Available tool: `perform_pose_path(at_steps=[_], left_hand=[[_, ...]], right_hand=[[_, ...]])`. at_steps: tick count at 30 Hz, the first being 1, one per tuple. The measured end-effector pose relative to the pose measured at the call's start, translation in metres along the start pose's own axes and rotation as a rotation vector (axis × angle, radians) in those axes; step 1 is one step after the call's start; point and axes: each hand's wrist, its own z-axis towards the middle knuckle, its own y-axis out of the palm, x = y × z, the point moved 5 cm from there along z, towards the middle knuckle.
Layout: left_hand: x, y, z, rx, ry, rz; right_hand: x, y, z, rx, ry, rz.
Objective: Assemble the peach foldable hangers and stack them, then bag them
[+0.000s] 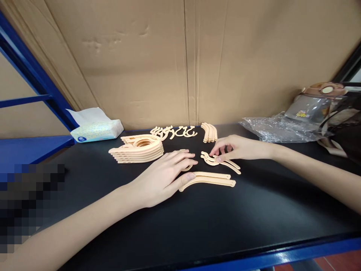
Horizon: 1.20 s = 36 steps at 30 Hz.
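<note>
Palm down with fingers spread, my left hand (pixel 166 173) reaches over the black table. Its thumb touches the left end of a pair of curved beige strips (pixel 211 178), and its fingers partly cover a small beige piece (pixel 187 167). My right hand (pixel 229 148) is closed in a pinch at some curved beige pieces with thin arms (pixel 210 159), which lie on the table. To the left stands a neat stack of beige hanger-like pieces (pixel 137 150). Beige hooks (pixel 186 131) and a bundle of curved strips (pixel 209 132) lie farther back.
A tissue pack (pixel 97 130) sits at the back left of the table (pixel 169 233). At the back right are a crumpled clear plastic bag (pixel 270 128), a bottle with a brown lid (pixel 310 103) and a dark bag. Cardboard (pixel 141 64) stands behind the table.
</note>
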Motion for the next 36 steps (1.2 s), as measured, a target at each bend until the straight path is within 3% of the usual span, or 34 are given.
perform_pose_path(at_steps=[17,25,29,36], left_hand=[[0.0,0.001,-0.001,-0.006,-0.007,0.01],[-0.01,-0.006,-0.001,0.082,-0.107,0.04],[-0.013,-0.008,0.0,0.063,-0.081,0.06],[-0.015,-0.003,0.003,0.063,-0.041,0.069]], right_hand=[[-0.006,0.003,0.0,0.008,-0.048,-0.084],[-0.015,-0.005,-0.018,0.031,-0.033,-0.2],[-0.015,-0.005,-0.024,0.006,0.038,-0.197],[-0.003,-0.005,-0.019,0.079,0.016,-0.216]])
